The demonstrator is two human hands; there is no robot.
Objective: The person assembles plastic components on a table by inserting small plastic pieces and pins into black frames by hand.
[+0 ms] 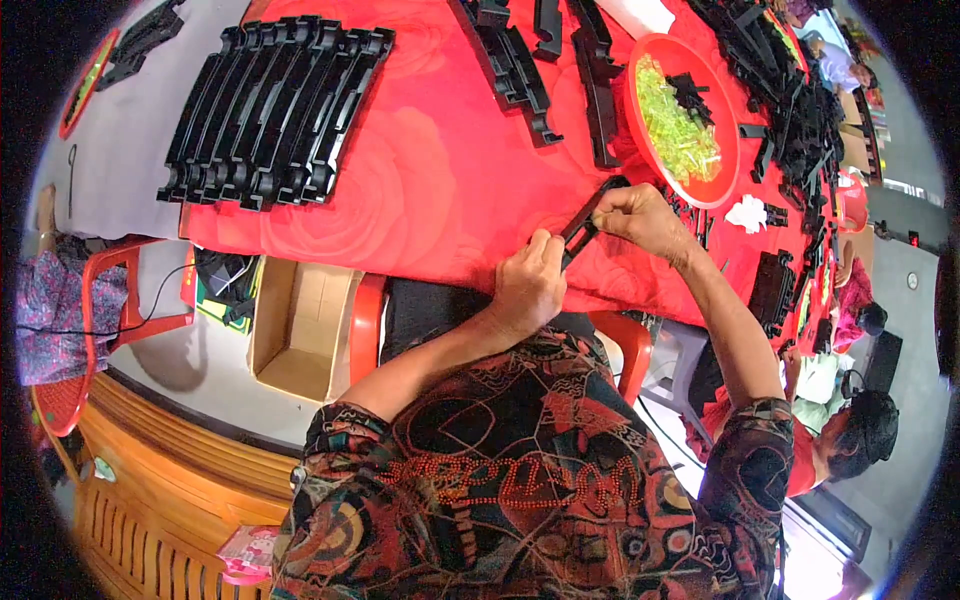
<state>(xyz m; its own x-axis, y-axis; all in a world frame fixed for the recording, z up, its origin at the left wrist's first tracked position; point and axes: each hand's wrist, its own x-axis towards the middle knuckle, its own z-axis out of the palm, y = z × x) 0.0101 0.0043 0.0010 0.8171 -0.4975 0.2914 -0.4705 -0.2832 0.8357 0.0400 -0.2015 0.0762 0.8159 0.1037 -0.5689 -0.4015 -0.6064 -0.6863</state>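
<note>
Between my hands, at the near edge of the red-covered table (440, 170), is a narrow black plastic part (582, 232), held at a slant. My left hand (532, 285) grips its lower end with the fingers closed. Higher up, my right hand (645, 222) pinches at the part with thumb and fingertips; whether a small piece is also between them I cannot make out. Just beyond my right hand stands a red round tray (733, 130) holding yellow-green translucent pieces (680, 140) and a few small black pieces (690, 98).
A row of several long black plastic parts (275, 110) lies at the left. More black parts (510, 70) lie at the far middle, and a large heap (790, 120) at the right. An open cardboard box (300, 330) is below the table edge. Another person (850, 440) sits at the right.
</note>
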